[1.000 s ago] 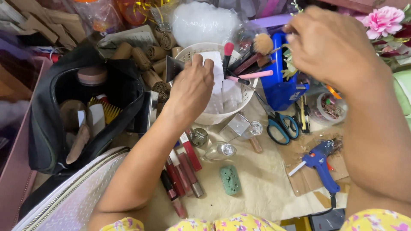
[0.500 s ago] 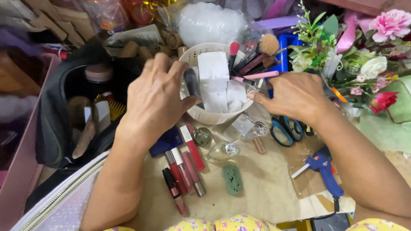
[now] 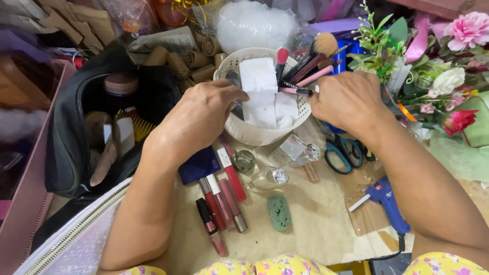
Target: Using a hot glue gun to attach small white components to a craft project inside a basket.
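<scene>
My left hand (image 3: 201, 119) reaches over the left rim of a white perforated basket (image 3: 254, 136). Its fingers pinch a dark slim cosmetic stick (image 3: 234, 81) that points down into the basket. White foam blocks (image 3: 260, 84) fill the basket's middle. Curled at the right rim, my right hand (image 3: 349, 99) grips the end of a thin pink and black pencil (image 3: 293, 90) that lies across the rim. A pink-tipped brush (image 3: 281, 56) and a tan powder brush (image 3: 325, 45) stand at the basket's back.
An open black bag (image 3: 66, 147) with jars and a comb sits left. Lip gloss tubes (image 3: 224, 198), small glass bottles (image 3: 270, 178) and a green oval piece (image 3: 279, 211) lie in front. To the right are scissors (image 3: 346, 153), a blue glue gun (image 3: 387, 203) and artificial flowers (image 3: 448, 76).
My right hand came down from the upper right to the basket's right rim and took the pencil. My left hand lifted briefly with the dark stick and returned to the basket.
</scene>
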